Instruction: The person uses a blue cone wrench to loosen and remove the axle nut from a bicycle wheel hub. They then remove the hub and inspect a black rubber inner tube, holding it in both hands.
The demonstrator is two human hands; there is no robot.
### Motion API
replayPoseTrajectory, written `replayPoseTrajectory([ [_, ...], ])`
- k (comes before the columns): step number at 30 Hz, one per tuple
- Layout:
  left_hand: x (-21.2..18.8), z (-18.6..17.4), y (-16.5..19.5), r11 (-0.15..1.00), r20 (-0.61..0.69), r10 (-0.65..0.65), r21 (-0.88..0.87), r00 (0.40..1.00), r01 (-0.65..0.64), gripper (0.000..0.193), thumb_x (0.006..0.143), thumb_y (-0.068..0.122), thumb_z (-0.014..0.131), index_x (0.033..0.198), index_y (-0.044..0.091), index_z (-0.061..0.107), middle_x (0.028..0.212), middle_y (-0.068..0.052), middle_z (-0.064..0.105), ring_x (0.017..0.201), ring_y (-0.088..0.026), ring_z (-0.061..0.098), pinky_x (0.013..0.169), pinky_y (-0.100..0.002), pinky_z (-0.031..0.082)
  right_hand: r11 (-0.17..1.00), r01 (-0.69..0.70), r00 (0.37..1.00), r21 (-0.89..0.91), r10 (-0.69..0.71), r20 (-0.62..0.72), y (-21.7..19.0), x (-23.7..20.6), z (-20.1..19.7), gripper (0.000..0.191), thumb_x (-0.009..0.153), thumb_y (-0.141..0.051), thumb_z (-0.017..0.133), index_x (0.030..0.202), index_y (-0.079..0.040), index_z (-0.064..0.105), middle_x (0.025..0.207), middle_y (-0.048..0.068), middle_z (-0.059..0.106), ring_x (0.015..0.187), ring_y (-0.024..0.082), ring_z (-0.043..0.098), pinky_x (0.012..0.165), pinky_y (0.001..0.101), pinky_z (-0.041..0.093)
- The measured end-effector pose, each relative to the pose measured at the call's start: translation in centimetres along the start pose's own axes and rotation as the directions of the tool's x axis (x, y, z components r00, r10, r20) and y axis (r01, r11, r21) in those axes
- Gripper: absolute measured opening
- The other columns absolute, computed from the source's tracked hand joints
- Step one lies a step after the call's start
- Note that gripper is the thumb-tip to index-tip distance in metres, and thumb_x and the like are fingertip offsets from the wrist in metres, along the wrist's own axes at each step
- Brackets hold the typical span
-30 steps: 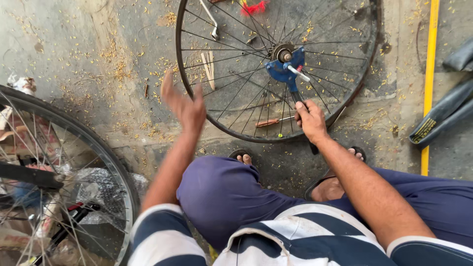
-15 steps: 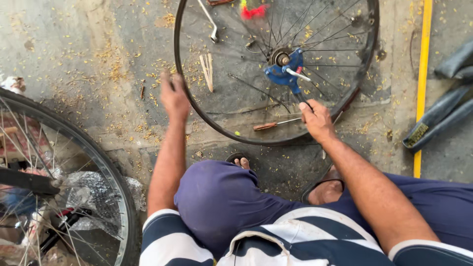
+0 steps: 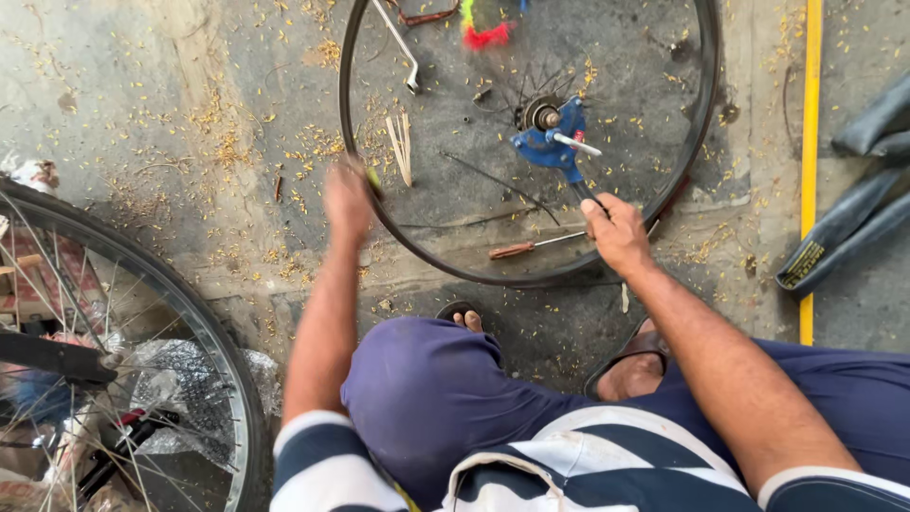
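Gritty concrete floor point(image 3: 142, 114) under bicycle wheel point(image 3: 706, 104), screwdriver point(image 3: 531, 246), rubber tubes point(image 3: 853, 218).

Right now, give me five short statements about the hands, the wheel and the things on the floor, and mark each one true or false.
1. The wheel rim lies flat on the floor. True.
2. The left hand is at the near left edge of the rim. True; it is blurred, so its grip cannot be made out.
3. The right hand rests on the yellow strip. False: it is at the handle of the blue tool fixed on the hub, well left of the strip.
4. A screwdriver lies inside the rim. True.
5. The second wheel stands at the far right. False: it is at the lower left.
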State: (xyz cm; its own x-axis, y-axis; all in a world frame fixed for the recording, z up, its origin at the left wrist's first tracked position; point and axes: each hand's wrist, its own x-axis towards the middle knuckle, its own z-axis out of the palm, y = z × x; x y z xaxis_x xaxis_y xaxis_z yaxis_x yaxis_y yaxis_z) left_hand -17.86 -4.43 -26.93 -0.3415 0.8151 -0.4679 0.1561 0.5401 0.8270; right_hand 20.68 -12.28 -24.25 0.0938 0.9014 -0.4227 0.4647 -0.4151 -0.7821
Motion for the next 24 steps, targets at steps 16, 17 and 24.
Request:
replayPoseTrajectory([
  [16, 0.0, 0.1, -0.5, 0.986, -0.02, 0.098, -0.131, 0.995, -0.099, 0.032, 0.109, 0.032, 0.045, 0.12, 0.002, 0.051, 0.089, -0.013, 0.069, 0.066, -0.022, 0.069, 0.056, -0.039, 0.056, 0.995, 0.012, 0.999, -0.1, -0.015, -0.031, -0.2, 0.4, -0.8, 0.034, 0.104, -0.031, 0.06, 0.083, -0.005, 0.062, 0.062, 0.001, 0.058, 0.057, 0.01, 0.054, 0.054, 0.0311, 0.043],
  [17, 0.8, -0.6, 0.6, 0.972, -0.054, 0.208, -0.103, 0.977, -0.213, 0.033, 0.109, 0.03, 0.048, 0.126, 0.001, 0.049, 0.097, -0.013, 0.069, 0.074, -0.022, 0.07, 0.064, -0.039, 0.056, 0.995, -0.009, 1.0, -0.095, 0.007, -0.026, -0.3, 0.3, -0.6, 0.034, 0.103, -0.031, 0.06, 0.081, -0.005, 0.062, 0.062, 0.001, 0.058, 0.057, 0.01, 0.054, 0.053, 0.0311, 0.043],
  [24, -11.4, 4.7, -6.3, 0.962, 0.202, 0.215, 0.125, 0.955, -0.243, 0.047, 0.092, 0.028, 0.072, 0.123, 0.001, 0.05, 0.101, -0.014, 0.074, 0.097, -0.025, 0.07, 0.089, -0.038, 0.054, 0.949, -0.179, 0.982, 0.26, 0.189, -0.011, -0.9, 0.1, 1.9, 0.038, 0.103, -0.035, 0.06, 0.08, -0.006, 0.059, 0.062, 0.002, 0.055, 0.053, 0.013, 0.05, 0.05, 0.0358, 0.039],
])
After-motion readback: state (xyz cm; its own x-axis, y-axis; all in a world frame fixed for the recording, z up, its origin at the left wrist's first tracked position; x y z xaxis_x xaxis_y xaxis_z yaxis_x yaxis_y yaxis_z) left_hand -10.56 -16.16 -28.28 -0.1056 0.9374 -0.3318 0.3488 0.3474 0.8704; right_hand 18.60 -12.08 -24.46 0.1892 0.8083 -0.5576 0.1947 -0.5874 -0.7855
